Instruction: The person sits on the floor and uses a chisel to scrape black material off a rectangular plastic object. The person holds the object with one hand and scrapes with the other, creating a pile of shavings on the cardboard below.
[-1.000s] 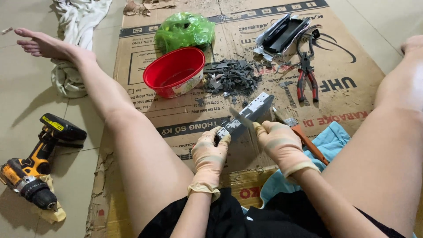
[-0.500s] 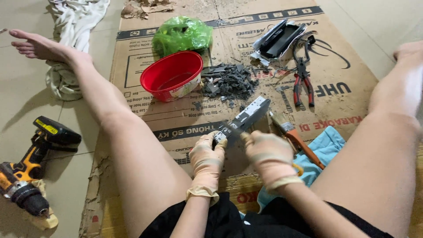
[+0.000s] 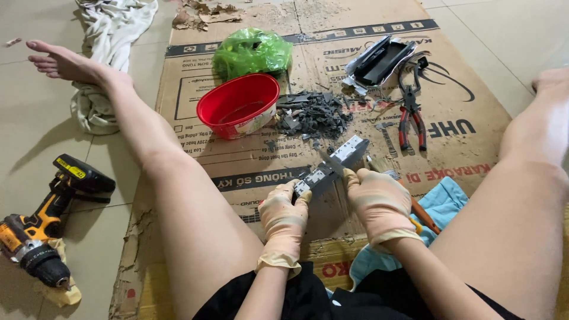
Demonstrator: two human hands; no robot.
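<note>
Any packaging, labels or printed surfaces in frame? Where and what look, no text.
Flattened cardboard box: spread on the floor under the work, brown, black print and a black stripe, torn edges.
Red bowl: on the cardboard ahead of the left hand, round, a pale printed band on its side.
Drill: on the tiles at far left, black and yellow, a yellow label on its battery.
No screens or signs.

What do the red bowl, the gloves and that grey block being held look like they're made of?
The red bowl looks like glossy moulded plastic, going by its even sheen. The gloves on the left hand and right hand look like thin beige rubber or latex, wrinkled and rolled at the cuffs. The grey block, held by both hands, seems to be metal with a dull silvery finish, though that is less certain.
</note>
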